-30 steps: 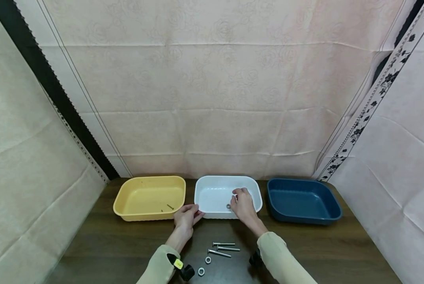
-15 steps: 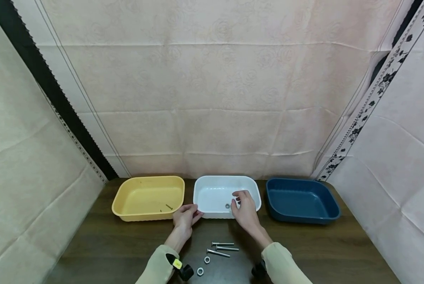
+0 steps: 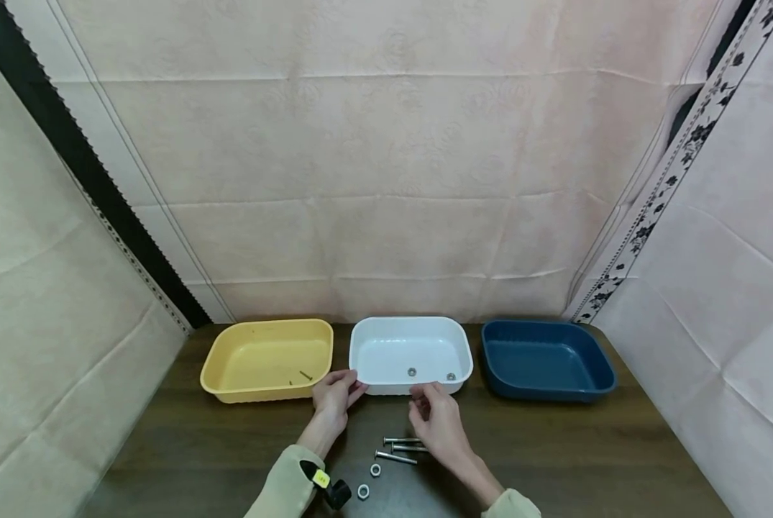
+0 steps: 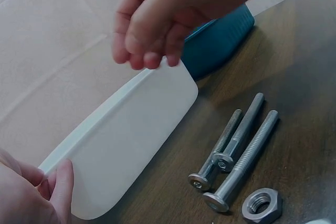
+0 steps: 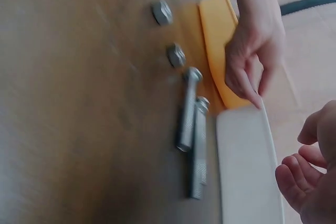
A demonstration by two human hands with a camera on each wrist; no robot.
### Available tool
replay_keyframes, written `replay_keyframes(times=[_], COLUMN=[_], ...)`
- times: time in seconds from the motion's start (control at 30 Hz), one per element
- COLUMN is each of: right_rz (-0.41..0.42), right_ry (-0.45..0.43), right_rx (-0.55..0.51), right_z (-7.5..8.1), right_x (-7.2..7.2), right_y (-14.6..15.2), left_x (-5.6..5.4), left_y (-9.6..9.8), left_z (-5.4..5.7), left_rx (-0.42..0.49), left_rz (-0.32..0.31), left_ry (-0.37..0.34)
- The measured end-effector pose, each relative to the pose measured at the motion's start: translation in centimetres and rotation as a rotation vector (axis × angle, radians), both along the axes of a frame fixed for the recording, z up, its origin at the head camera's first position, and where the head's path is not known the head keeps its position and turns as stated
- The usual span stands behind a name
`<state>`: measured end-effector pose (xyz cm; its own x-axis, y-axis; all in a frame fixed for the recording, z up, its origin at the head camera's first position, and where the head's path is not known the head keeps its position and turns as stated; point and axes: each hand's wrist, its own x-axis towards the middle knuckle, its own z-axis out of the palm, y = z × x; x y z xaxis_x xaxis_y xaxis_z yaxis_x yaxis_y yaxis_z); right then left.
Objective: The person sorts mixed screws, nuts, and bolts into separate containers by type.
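My left hand pinches the near left rim of the white tray between thumb and fingers. Two small nuts, a left nut and a right nut, lie inside that tray. Just in front of the tray's near edge hovers my right hand, its fingers loosely curled with nothing between them. Below it three long bolts lie together on the dark wood table. Two larger hex nuts rest closer to me, the upper nut and the lower nut.
Left of the white tray stands a yellow tray with a small brass-coloured screw and a tinier piece in it. A dark blue tray stands on the right. Pale cloth hangs behind and at both sides.
My right hand has drawn back from inside the white tray toward me, over the bolts. A second nut now shows in the tray. The left hand keeps its place on the rim.
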<state>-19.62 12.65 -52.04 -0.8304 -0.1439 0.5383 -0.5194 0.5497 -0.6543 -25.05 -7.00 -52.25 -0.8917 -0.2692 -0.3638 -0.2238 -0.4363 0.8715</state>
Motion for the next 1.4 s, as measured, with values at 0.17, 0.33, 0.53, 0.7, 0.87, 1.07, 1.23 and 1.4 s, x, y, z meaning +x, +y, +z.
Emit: replay_keyframes(times=[0.17, 0.33, 0.53, 0.7, 0.87, 1.07, 1.23, 1.4], right_rz=[0.077, 0.143, 0.209, 0.276, 0.32, 0.307, 0.306, 0.266], right_ry=[-0.072, -0.093, -0.15, -0.274, -0.263, -0.312, -0.381, -0.352], right_rx=[-0.012, -0.022, -0.002, 0.015, 0.03, 0.032, 0.04, 0.076], right_z=[-0.6, -1.2, -1.4, -1.6, -2.6, -3.5, -3.8, -4.4], right_x=[1.7, 3.2, 4.5, 5.5, 6.5, 7.3, 7.5, 7.7], right_y=[-0.6, -1.2, -1.7, -2.3, -3.2, -4.0, -4.3, -4.7], left_x=[-0.1, -0.2, -0.2, -0.3, -0.2, 0.0, 0.1, 0.0], left_y=[-0.1, -0.1, 0.0, 0.0, 0.0, 0.0, 0.1, 0.0], left_z=[0.0, -0.1, -0.1, -0.1, -0.2, -0.2, -0.2, -0.3], left_rx=[0.007, 0.028, 0.031, 0.035, 0.037, 0.032, 0.02, 0.014], left_rz=[0.006, 0.016, 0.016, 0.021, 0.02, 0.003, 0.006, 0.012], left_ry=[0.019, 0.049, 0.053, 0.058, 0.058, 0.052, 0.044, 0.042])
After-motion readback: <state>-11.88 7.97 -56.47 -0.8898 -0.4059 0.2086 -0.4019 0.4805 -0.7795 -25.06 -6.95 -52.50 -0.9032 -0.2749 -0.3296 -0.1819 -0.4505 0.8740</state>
